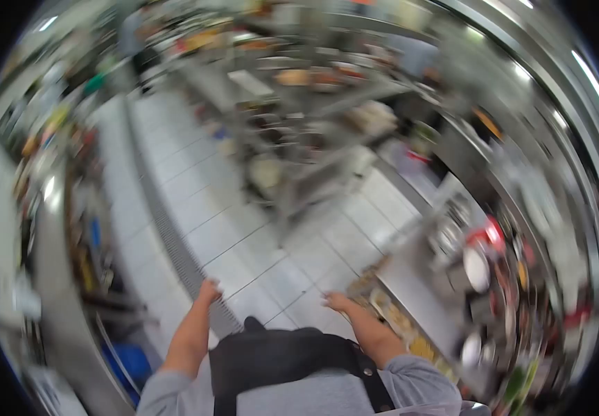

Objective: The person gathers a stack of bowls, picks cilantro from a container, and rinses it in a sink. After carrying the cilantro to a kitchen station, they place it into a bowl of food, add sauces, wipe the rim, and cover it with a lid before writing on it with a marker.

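My left hand [209, 290] is held out in front of me above the tiled floor [251, 270], near the drain grate [168, 236]. Its fingers look loosely bent and partly apart, with nothing visible in them. To the right, my right hand [335, 301] hangs over the tiles beside the end of a steel counter [417, 277]. Its fingers are slightly apart, and I see no object in it. Neither hand appears to touch anything. A dark apron [279, 360] covers my front. Motion blur hides the finer finger detail.
A steel shelving unit [320, 173] with pots and trays stands ahead. Along the left runs another steel counter [50, 236]; a blue bin [129, 364] is below it. Food containers [400, 322] and a red pan [490, 236] sit to the right. A person [135, 41] stands far back left.
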`<action>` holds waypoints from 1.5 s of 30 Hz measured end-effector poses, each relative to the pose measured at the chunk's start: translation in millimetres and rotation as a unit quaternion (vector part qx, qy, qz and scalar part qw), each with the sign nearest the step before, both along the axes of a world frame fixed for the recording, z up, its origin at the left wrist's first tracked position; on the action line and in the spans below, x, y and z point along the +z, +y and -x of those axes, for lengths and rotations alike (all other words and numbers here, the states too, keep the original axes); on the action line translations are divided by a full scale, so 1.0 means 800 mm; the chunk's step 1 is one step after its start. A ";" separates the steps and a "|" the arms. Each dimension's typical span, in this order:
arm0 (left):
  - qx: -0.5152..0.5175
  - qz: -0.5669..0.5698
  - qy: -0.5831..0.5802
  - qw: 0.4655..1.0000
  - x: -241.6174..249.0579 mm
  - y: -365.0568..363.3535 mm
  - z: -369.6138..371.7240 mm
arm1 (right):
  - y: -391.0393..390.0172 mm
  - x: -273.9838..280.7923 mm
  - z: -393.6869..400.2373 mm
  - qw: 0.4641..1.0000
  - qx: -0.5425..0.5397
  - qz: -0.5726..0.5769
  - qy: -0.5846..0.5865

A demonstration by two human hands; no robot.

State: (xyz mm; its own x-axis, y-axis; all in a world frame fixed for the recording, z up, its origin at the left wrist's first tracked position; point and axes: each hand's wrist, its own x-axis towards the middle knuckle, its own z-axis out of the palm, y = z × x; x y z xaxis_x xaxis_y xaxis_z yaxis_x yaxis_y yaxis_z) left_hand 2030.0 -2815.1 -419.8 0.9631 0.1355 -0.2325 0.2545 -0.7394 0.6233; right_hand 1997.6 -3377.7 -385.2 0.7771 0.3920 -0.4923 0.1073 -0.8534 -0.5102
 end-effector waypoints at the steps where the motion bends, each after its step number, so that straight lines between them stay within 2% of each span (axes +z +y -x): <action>1: -0.037 -0.079 0.142 0.986 0.084 0.005 -0.022 | 0.004 0.009 0.022 0.996 -0.018 0.087 0.011; 2: 0.001 -0.017 0.159 0.987 0.070 0.034 -0.040 | -0.006 0.015 0.042 0.990 -0.039 0.133 0.030; 3: 0.045 0.048 0.163 0.984 0.106 0.048 -0.053 | -0.020 0.013 0.049 0.983 -0.069 0.162 0.049; 4: 0.077 0.103 0.131 0.983 0.198 0.057 -0.063 | -0.018 0.016 0.037 0.977 -0.087 0.182 0.065; 5: 0.089 0.134 0.029 0.986 0.198 0.090 -0.083 | -0.015 0.025 0.023 0.971 -0.100 0.201 0.076; 6: 0.138 0.182 -0.033 0.973 0.255 0.111 -0.102 | -0.003 0.034 0.000 0.966 -0.107 0.217 0.086; 7: 0.181 0.202 -0.123 0.955 0.280 0.141 -0.132 | 0.017 0.041 -0.032 0.964 -0.107 0.228 0.090; 8: 0.220 0.207 -0.172 0.938 0.346 0.182 -0.159 | 0.046 0.049 -0.065 0.961 -0.107 0.239 0.091; 9: 0.245 0.269 -0.222 0.905 0.423 0.210 -0.177 | 0.069 0.054 -0.097 0.959 -0.109 0.246 0.090; 11: 0.248 0.299 -0.390 0.835 0.565 0.262 -0.198 | 0.134 0.050 -0.179 0.960 -0.100 0.248 0.080; 12: 0.209 0.311 -0.457 0.807 0.638 0.282 -0.185 | 0.169 0.044 -0.225 0.963 -0.097 0.243 0.068; 13: 0.150 0.260 -0.568 0.767 0.703 0.298 -0.174 | 0.205 0.034 -0.276 0.966 -0.093 0.235 0.054; 14: 0.114 0.148 -0.645 0.741 0.750 0.317 -0.152 | 0.245 0.021 -0.329 0.970 -0.089 0.223 0.035; 16: 0.004 0.226 -0.858 0.460 0.801 0.334 -0.139 | 0.336 -0.004 -0.444 0.979 -0.077 0.189 -0.002; 17: 0.013 0.018 -0.904 0.428 0.836 0.346 -0.152 | 0.389 -0.007 -0.509 0.983 -0.070 0.167 -0.029; 18: 0.032 -0.170 -0.924 0.341 0.872 0.359 -0.166 | 0.460 -0.016 -0.583 0.988 -0.062 0.128 -0.054; 19: 0.079 -0.263 -0.910 0.311 0.883 0.371 -0.170 | 0.540 -0.022 -0.658 0.993 -0.068 0.064 -0.074; 20: 0.072 -0.269 -0.907 0.316 0.900 0.390 -0.194 | 0.617 -0.018 -0.723 0.994 -0.079 -0.013 -0.076; 21: -0.031 -0.251 -0.878 0.407 0.914 0.405 -0.219 | 0.682 -0.048 -0.794 0.973 -0.112 -0.183 -0.084; 22: -0.075 -0.243 -0.856 0.449 0.915 0.425 -0.236 | 0.771 0.006 -0.848 0.980 -0.142 -0.141 0.014; 23: -0.115 -0.233 -0.831 0.492 0.917 0.446 -0.252 | 0.835 -0.047 -0.923 0.977 -0.112 -0.167 -0.072; 24: -0.057 -0.281 -0.839 0.462 0.910 0.469 -0.258 | 0.912 0.025 -0.938 0.976 -0.014 -0.124 -0.177; 25: -0.022 -0.309 -0.840 0.445 0.906 0.493 -0.264 | 0.983 0.049 -0.966 0.976 0.006 -0.157 -0.151; 27: 0.023 -0.337 -0.840 0.424 0.897 0.543 -0.286 | 1.114 0.118 -0.992 0.966 0.137 -0.149 -0.163; 29: 0.009 -0.331 -0.839 0.432 0.886 0.596 -0.326 | 1.224 0.127 -1.025 0.963 0.196 -0.170 -0.069; 32: -0.010 -0.319 -0.834 0.450 0.874 0.689 -0.388 | 1.335 0.131 -1.038 0.935 0.272 -0.209 -0.091; 34: -0.021 -0.307 -0.832 0.462 0.874 0.758 -0.428 | 1.369 0.095 -1.044 0.940 0.247 -0.215 -0.090; 36: -0.038 -0.296 -0.830 0.472 0.881 0.829 -0.471 | 1.356 -0.004 -1.065 0.951 0.227 -0.150 -0.148; 37: -0.048 -0.287 -0.829 0.477 0.886 0.863 -0.492 | 1.337 -0.022 -1.067 0.983 0.161 -0.092 0.006; 38: -0.058 -0.280 -0.826 0.485 0.891 0.897 -0.515 | 1.313 -0.039 -1.065 0.977 0.212 -0.020 -0.005; 39: -0.065 -0.278 -0.820 0.495 0.895 0.929 -0.537 | 1.284 -0.080 -1.068 0.976 0.201 0.067 0.055; 41: -0.082 -0.283 -0.802 0.520 0.907 0.985 -0.583 | 1.237 -0.067 -1.059 0.967 0.181 0.157 0.084; 45: -0.094 -0.193 -0.817 0.535 0.929 1.092 -0.680 | 1.211 -0.020 -1.071 0.968 0.065 0.218 0.110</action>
